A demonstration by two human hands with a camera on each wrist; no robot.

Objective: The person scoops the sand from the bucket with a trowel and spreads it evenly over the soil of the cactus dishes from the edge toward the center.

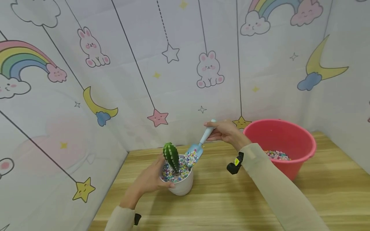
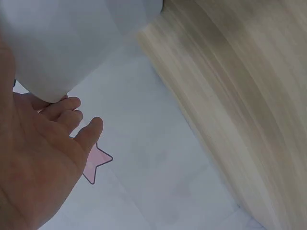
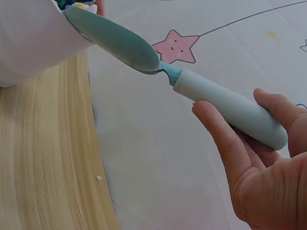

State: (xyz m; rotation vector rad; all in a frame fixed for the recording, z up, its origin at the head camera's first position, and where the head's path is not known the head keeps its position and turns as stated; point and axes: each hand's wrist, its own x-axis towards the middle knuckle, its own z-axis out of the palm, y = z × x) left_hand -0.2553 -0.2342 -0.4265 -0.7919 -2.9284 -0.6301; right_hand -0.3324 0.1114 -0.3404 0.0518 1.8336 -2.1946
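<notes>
A green cactus point(image 1: 171, 155) stands in a white pot point(image 1: 182, 188) whose top is covered in small multicoloured pebbles point(image 1: 173, 176). My left hand point(image 1: 150, 176) grips the pot's rim from the left, thumb at the front; its palm point(image 2: 38, 158) and fingers show against the pot wall point(image 2: 67, 48) in the left wrist view. My right hand point(image 1: 226, 131) holds a light blue toy trowel point(image 1: 207, 133) by its handle. The trowel's blade slants down over the pot's right rim, bearing pebbles point(image 1: 192, 157). From the right wrist side, the blade's underside point(image 3: 115, 40) shows, its tip at the rim.
A pink-red bucket point(image 1: 293, 168) stands to the right, with more pebbles point(image 1: 277, 155) inside, beside my right forearm. One stray pebble point(image 3: 99, 178) lies on the wooden table point(image 1: 222, 205). A printed cloth backdrop point(image 1: 185, 96) rises along the table's back and left edges.
</notes>
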